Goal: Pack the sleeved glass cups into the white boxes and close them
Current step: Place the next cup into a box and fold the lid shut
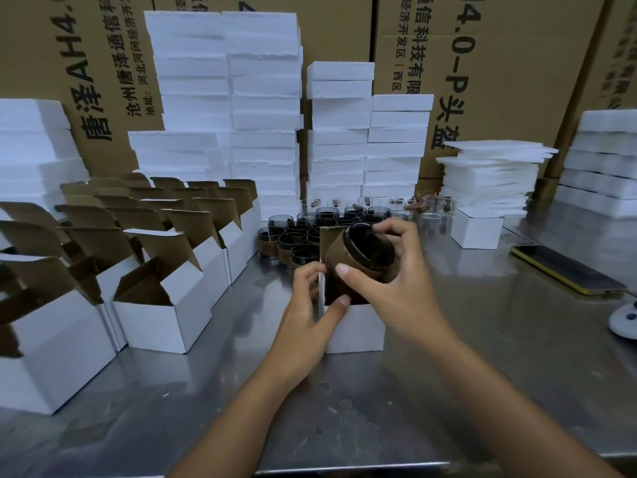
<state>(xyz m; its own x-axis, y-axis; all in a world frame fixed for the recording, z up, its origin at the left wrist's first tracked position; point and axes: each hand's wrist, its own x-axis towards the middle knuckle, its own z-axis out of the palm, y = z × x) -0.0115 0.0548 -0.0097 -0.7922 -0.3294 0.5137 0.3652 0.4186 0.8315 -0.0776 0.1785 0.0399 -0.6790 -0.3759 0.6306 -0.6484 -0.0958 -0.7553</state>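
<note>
Head view: the right hand (396, 288) grips a sleeved glass cup (358, 253), tilted, over the open white box (358, 329) at centre. The left hand (303, 305) pinches that box's left wall. Cup and hands hide the box's inside. More sleeved cups (293, 243) crowd at twelve o'clock, partly hidden.

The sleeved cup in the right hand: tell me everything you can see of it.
The sleeved cup is dark, smoky glass with a brown, cardboard-like sleeve round its body. It is tilted, its open mouth facing up and to the right, its base at the mouth of the open white box. The right hand grips it, thumb on the sleeve, fingers over the rim. The left hand holds the box's left edge.
</note>
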